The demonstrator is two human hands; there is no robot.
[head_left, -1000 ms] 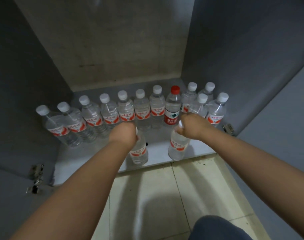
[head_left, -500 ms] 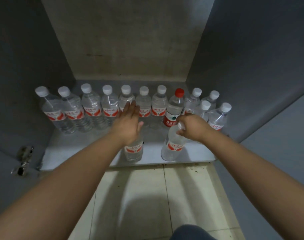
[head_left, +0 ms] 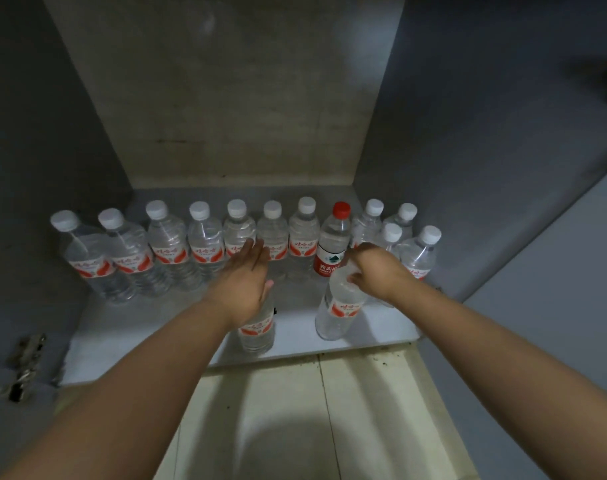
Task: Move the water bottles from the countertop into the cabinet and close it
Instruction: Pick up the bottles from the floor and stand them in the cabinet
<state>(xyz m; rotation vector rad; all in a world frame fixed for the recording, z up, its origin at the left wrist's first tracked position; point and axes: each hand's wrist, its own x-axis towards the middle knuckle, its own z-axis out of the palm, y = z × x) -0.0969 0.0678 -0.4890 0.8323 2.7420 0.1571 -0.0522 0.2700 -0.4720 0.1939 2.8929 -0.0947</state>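
Note:
Several clear water bottles with white caps stand in a row (head_left: 205,247) along the back of the open cabinet's floor (head_left: 128,327), with one red-capped bottle (head_left: 335,240) among them. Two more bottles stand near the front edge. My left hand (head_left: 244,282) hovers flat and open over the front left bottle (head_left: 257,332), fingers spread, hiding its cap. My right hand (head_left: 374,271) grips the top of the front right bottle (head_left: 340,311), which tilts slightly.
Grey cabinet side walls (head_left: 468,168) close in on both sides. A metal hinge (head_left: 23,368) sits at the lower left on the open door. Pale floor tiles (head_left: 288,427) lie in front of the cabinet.
My left hand let go of the front left bottle and opened flat above it. My right hand has kept its grip on the front right bottle. The view shifted slightly downward.

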